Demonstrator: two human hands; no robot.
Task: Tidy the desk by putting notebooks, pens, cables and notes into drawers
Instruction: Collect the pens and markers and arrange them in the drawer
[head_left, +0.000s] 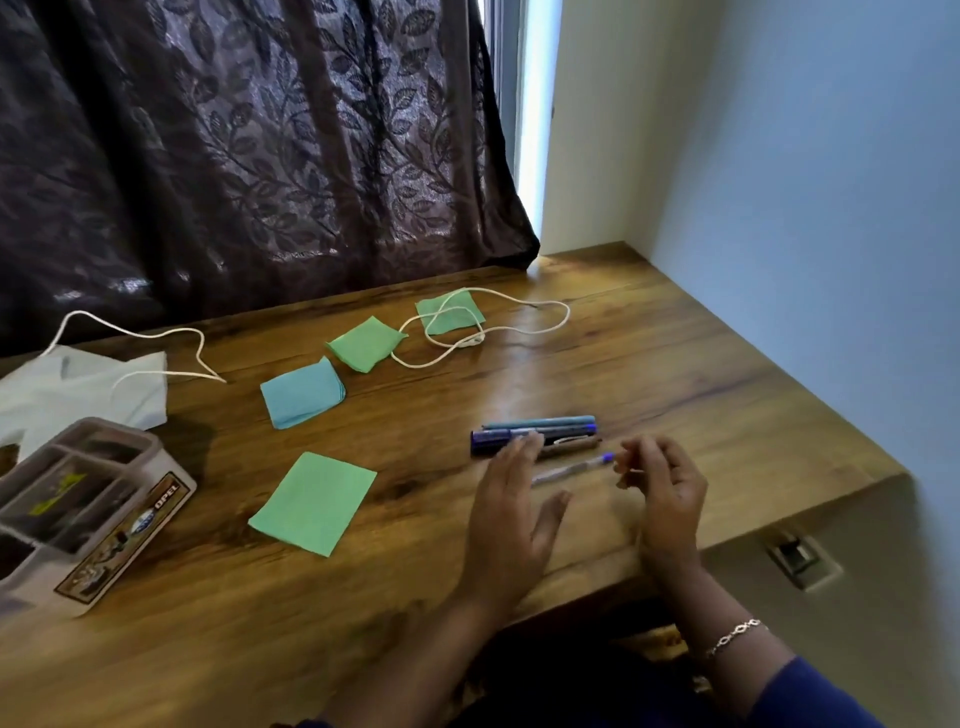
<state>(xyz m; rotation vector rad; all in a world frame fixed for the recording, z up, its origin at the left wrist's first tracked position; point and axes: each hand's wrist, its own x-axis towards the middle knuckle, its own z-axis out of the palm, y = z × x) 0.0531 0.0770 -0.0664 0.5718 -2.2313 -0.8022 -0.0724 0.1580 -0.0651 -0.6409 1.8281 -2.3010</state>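
A slim clear pen (569, 470), blue-ended, is laid on the glossy wood-grain desk (675, 374) beside bundled round blue and brown pens (540, 434), which are touched by the flat, straight-fingered left hand (511, 514). The right hand (667, 493) is curled at the blue end; whether it is gripped cannot be told.

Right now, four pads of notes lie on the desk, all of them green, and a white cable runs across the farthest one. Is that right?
Not all are green. The head view shows three green pads and one blue pad. The rest holds: there are four pads, and the white cable does run across the farthest pad.
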